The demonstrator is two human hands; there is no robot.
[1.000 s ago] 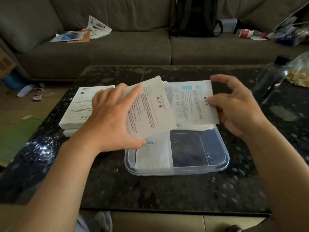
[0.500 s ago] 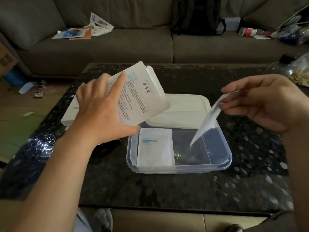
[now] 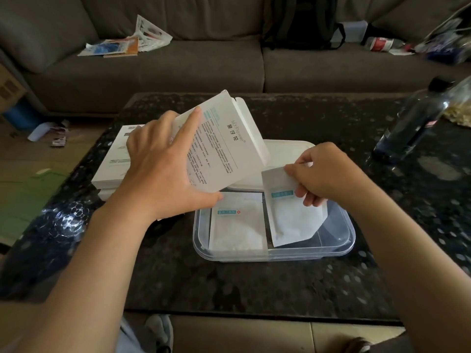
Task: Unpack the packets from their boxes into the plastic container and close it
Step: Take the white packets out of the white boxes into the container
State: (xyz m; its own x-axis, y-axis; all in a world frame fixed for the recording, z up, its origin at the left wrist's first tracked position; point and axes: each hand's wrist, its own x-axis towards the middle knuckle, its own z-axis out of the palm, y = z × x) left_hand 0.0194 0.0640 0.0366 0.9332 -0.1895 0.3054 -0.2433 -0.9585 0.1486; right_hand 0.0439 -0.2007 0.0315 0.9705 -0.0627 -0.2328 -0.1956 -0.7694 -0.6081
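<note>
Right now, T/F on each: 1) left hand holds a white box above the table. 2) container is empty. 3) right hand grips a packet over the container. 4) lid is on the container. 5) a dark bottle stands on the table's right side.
1. True: the left hand holds the white box tilted above the table.
2. False: one flat packet already lies in the left half of the plastic container.
3. True: the right hand pinches a second packet, its lower end inside the container.
4. False: the container is open; the white lid lies behind it.
5. True: the dark bottle is there.
</note>
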